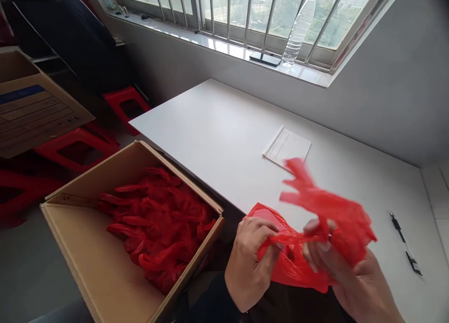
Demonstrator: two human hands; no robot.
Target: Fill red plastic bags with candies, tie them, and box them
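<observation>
A red plastic bag (315, 206) is bunched up between both my hands over the near edge of the white table (217, 126). My left hand (247, 262) pinches its left part with closed fingers. My right hand (336, 262) grips the twisted middle of the bag, whose handles stick up blurred above it. To the left, below table height, stands an open cardboard box (94, 248) holding several tied red bags (161, 225).
A sheet of paper (286, 146) lies on the table behind the bag and a pen (405, 242) at the right. On the windowsill stand a water bottle (298, 31) and a phone (264, 58). Red stools (79, 147) and another cardboard box (31, 105) are at the left.
</observation>
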